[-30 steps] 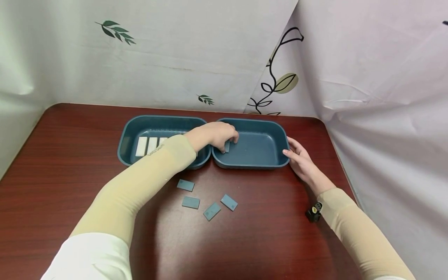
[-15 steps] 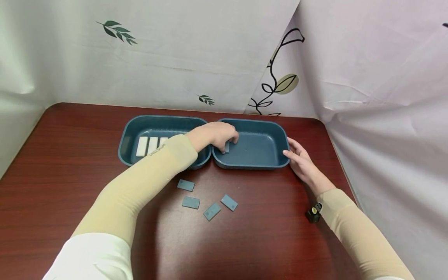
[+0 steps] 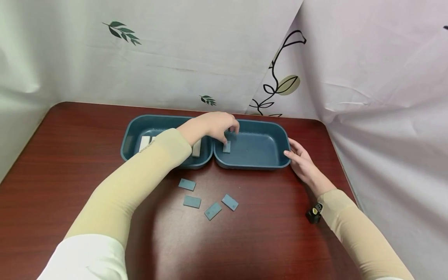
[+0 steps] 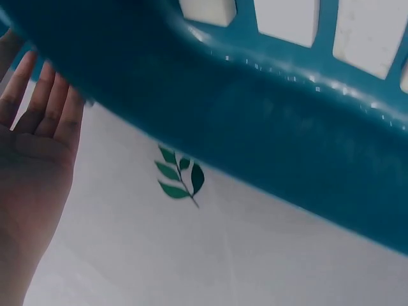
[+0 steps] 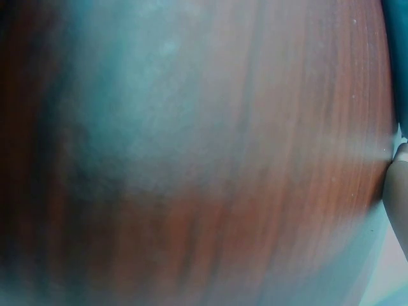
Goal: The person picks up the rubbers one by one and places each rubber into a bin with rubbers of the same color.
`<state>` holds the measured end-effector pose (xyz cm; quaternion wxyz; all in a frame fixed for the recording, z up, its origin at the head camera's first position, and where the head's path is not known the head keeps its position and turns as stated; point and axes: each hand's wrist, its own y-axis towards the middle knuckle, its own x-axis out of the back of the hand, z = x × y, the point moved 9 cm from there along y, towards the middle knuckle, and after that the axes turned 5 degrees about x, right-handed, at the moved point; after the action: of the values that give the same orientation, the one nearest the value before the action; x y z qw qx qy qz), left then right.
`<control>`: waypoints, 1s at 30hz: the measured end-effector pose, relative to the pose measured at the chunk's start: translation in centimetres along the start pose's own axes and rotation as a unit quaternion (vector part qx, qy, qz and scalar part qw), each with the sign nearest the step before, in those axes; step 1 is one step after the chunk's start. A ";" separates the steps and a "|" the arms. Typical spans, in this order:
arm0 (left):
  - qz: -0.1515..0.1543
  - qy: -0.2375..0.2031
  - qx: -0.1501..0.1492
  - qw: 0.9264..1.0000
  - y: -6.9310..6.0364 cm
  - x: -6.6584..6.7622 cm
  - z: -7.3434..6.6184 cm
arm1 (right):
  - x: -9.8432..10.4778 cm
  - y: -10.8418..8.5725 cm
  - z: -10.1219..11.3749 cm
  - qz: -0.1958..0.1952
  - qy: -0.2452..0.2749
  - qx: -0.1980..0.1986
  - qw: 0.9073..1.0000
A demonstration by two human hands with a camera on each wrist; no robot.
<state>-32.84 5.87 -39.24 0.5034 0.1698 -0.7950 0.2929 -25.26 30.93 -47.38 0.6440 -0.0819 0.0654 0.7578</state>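
Observation:
My left hand (image 3: 217, 125) hovers over the left end of the right blue tray (image 3: 257, 166), its fingers loosely bent and holding nothing. Beneath the fingertips a small blue-grey rectangular tile (image 3: 226, 147) lies on that tray's floor. In the left wrist view the left hand (image 4: 39, 146) shows its palm with extended fingers beside a tray wall. My right hand (image 3: 301, 161) grips the right end of the right tray, thumb at the rim and fingers along the outside. Only a fingertip (image 5: 398, 185) of it shows in the right wrist view.
A second blue tray (image 3: 154, 116) adjoins on the left; it contains several white blocks (image 4: 287, 19), partly hidden by the left arm in the head view. Several blue-grey tiles (image 3: 192, 202) lie on the red-brown table (image 3: 266, 233) in front. A white patterned curtain (image 3: 168, 50) hangs behind.
My left hand has let go of the tile and risen slightly up and away from it, leaving it on the tray floor. The right hand keeps its place on the tray.

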 end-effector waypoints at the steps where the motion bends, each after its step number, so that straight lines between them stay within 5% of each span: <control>1: -0.004 -0.003 -0.002 1.000 -0.2 0.3 0.0 | 0.0 0.0 0.0 0.000 0.000 0.001 1.000; 14: -0.052 -0.046 -0.023 0.997 -3.8 2.6 0.1 | 0.0 0.1 0.1 0.001 0.005 0.005 1.000; 30: -0.087 -0.066 -0.021 0.994 -8.9 2.7 1.2 | 0.2 0.1 0.0 -0.002 0.008 0.007 1.000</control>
<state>-29.84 -1.71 -34.56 0.4765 0.2464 -0.8150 0.2192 -25.38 31.05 -47.43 0.6454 -0.0838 0.0753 0.7555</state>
